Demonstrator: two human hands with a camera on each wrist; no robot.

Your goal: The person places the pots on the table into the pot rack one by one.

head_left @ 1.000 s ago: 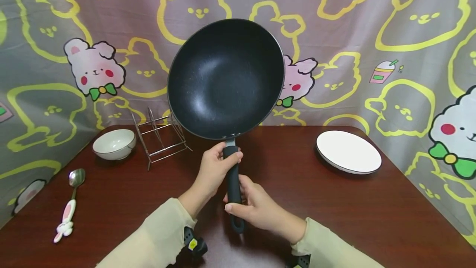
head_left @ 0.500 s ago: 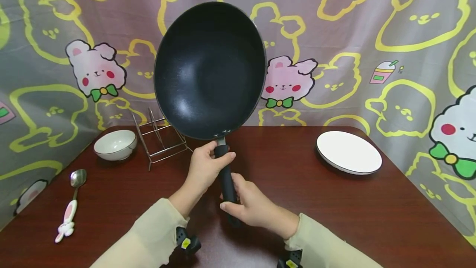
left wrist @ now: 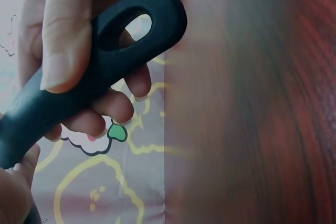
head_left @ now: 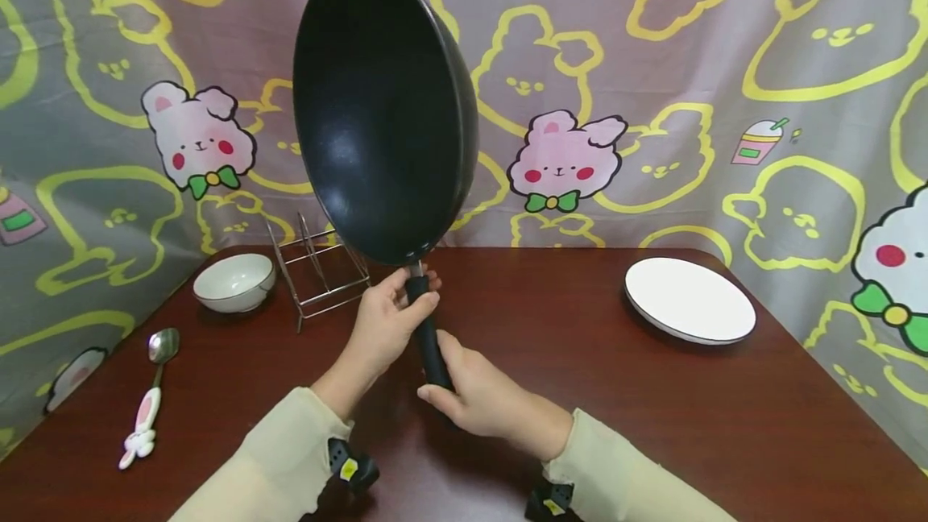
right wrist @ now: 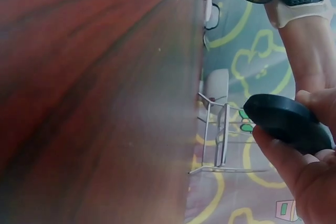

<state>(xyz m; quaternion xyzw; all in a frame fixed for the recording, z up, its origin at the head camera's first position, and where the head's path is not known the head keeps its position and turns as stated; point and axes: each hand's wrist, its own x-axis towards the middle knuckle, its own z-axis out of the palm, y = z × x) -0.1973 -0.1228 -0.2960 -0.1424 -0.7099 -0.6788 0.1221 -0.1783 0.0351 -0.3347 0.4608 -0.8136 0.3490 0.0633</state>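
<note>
A deep black wok (head_left: 370, 119) is held upright above the table, its dark inside facing left and toward me. The left hand (head_left: 380, 321) grips the top of the black handle, just below the metal neck, with its thumb across the front. Lower down, the right hand (head_left: 482, 393) curls round the same handle. In the left wrist view the handle (left wrist: 113, 66) shows its hanging hole, with the right hand's thumb across it. The right wrist view has the handle's end (right wrist: 283, 116) poking out of the right hand. The wok's bowl lies outside both wrist views.
On the left are a white bowl (head_left: 234, 283), a wire rack (head_left: 333, 292) and a spoon with a white rabbit handle (head_left: 145, 417). A white plate (head_left: 689, 300) lies at the right on the brown table (head_left: 616, 393). A cartoon-print curtain (head_left: 674, 39) hangs behind.
The wok has moved left and up and turned, so its outer right side now shows and its opening looks narrower. Both hands have shifted left with the handle, keeping their grip.
</note>
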